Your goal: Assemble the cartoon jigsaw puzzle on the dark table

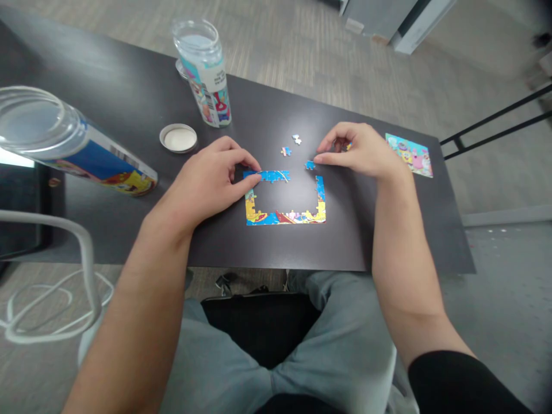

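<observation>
A puzzle frame (276, 218) of joined edge pieces lies on the dark table, with a gap at the right of its top row. My left hand (222, 175) rests at the frame's upper left corner, thumb and forefinger touching the top row. Between the thumb and forefinger of my right hand (356, 150) is a blue puzzle piece (310, 165), just above the gap. A yellow bit shows partly hidden under the right fingers. Two loose spots of pieces, a pink and blue one (286, 151) and a pale one (297, 139), lie beyond the frame.
A clear jar (211, 86) stands at the back and a larger jar (116, 164) at the left. A round lid (178, 138) lies between them. A picture card (409, 155) lies at the right, beyond my right wrist. A white cable (86, 259) loops at the left.
</observation>
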The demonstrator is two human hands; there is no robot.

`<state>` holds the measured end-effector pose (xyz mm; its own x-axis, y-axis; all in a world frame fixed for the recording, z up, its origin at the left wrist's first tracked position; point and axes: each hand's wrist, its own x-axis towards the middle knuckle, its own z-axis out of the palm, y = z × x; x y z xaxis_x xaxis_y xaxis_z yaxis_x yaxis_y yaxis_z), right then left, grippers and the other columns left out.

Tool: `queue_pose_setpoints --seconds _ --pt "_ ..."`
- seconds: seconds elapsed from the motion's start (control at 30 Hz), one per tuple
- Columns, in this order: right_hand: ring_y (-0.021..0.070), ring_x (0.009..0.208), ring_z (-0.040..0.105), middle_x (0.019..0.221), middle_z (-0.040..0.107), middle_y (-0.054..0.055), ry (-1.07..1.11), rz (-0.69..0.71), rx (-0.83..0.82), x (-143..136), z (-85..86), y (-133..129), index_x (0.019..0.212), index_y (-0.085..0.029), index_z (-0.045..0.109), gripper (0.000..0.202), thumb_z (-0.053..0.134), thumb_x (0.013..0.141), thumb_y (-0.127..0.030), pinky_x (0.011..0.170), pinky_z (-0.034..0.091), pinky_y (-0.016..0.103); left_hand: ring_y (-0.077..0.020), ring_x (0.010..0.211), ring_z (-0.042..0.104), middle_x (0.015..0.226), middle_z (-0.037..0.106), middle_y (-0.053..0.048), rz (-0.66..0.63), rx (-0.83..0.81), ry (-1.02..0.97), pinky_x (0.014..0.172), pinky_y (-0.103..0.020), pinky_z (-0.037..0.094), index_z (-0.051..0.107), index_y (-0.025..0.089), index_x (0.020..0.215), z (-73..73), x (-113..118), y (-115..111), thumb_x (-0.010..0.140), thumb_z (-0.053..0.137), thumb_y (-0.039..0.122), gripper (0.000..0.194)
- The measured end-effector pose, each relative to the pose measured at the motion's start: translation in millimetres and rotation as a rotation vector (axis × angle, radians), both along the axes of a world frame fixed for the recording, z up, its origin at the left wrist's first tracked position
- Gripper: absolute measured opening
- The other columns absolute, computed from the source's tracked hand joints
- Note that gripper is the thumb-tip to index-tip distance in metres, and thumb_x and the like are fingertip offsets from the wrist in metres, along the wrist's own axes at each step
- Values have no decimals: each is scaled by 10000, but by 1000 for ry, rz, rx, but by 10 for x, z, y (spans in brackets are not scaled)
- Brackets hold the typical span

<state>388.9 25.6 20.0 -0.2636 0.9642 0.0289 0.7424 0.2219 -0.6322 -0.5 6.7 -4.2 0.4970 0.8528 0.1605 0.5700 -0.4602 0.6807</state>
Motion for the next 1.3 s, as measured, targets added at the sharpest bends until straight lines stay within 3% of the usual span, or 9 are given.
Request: queue_pose_setpoints --seconds 0.1,0.27,0.6,0.87,1.03,1.17,1.3 --pt "265 880 728 1017 894 43 -1 48 -29 -72 -26 -8 1015 -301 949 503 1148 808 -714 840 608 466 -207 817 627 1236 800 -63 -15 9 12 821 -436 556 957 339 1163 -6 -6 8 1064 906 567 254" --pt "288 907 762 1050 897 63 13 110 -25 -131 -102 7 980 -312 953 461 1123 859 -724 873 641 498 -217 821 628 1211 789 -60 -2 21 13 828 -442 544 963 345 1167 -36 -2 18 1081 904 620 294" --pt "289 848 734 949 875 47 48 74 -125 -135 -126 27 995 -336 932 557 1123 809 -825 768 597 492 -246 884 638 1148 777 -64 9 8 -8 824 -415 546 983 360 1156 -11 33 9 1073 929 677 333" --pt "271 878 727 993 884 42 102 135 -174 -202 -95 -8 992 -323 867 461 1138 851 -668 825 645 488 -247 879 642 1165 776 -70 -4 -8 4 842 -432 558 978 361 1156 32 36 5 1070 915 644 302" --pt "285 927 770 1090 903 56 18 149 -94 -208 -80 -9 1043 -321 927 439 1144 884 -668 876 650 503 -252 890 636 1156 783 -69 -4 -20 2 803 -414 540 964 360 1146 46 51 5 1063 930 693 345" --pt "272 888 767 1029 871 48 -38 122 -45 -200 -80 -3 971 -312 949 413 1125 896 -677 856 620 484 -245 886 640 1142 776 -65 -6 -26 -2 804 -410 532 956 347 1157 44 49 7 1066 944 676 341" --pt "274 877 767 937 854 39 22 121 -140 -242 -43 -29 978 -300 913 453 1162 864 -660 830 609 467 -233 886 646 1169 784 -63 -6 -26 22 813 -400 526 957 335 1186 58 46 3 1083 935 635 318"
